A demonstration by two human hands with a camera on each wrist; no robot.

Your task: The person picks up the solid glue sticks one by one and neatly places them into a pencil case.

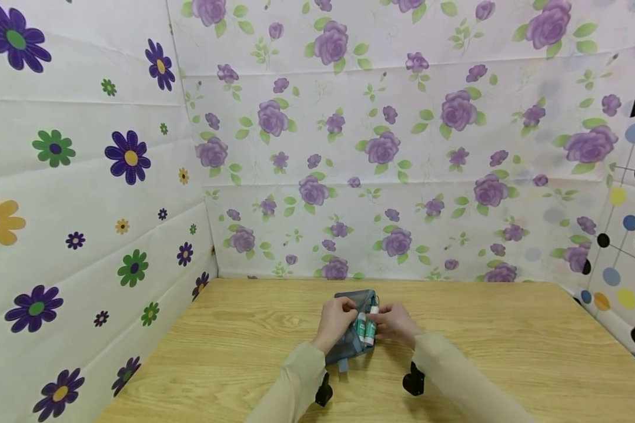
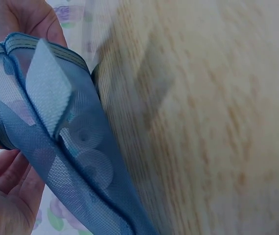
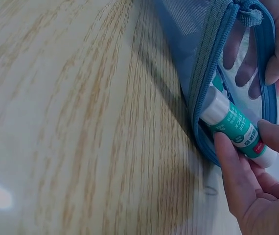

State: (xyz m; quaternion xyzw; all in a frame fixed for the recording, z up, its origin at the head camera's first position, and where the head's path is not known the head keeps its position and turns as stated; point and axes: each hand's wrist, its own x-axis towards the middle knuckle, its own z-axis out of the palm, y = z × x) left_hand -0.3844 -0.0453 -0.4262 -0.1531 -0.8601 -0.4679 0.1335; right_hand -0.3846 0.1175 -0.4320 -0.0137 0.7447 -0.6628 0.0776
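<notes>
A blue mesh zip pouch (image 1: 344, 352) lies on the table, its zipped mouth open towards the right. My left hand (image 1: 337, 320) grips the far edge of the mouth; in the right wrist view its fingers (image 3: 247, 73) show through the mesh. My right hand (image 1: 397, 320) pinches a green and white glue stick (image 3: 235, 125) between thumb and fingers at the mouth, partly inside it. More glue sticks (image 1: 361, 328) show in the pouch in the head view. Through the mesh in the left wrist view, round ends (image 2: 95, 169) of such sticks appear.
The pouch rests on a wood-grain table (image 1: 233, 346). A pale fabric tab (image 2: 49, 90) sticks out from its near end. Flower-patterned sheets (image 1: 381, 176) hang behind the table and along the left side, with a dotted sheet (image 1: 627, 247) at the right.
</notes>
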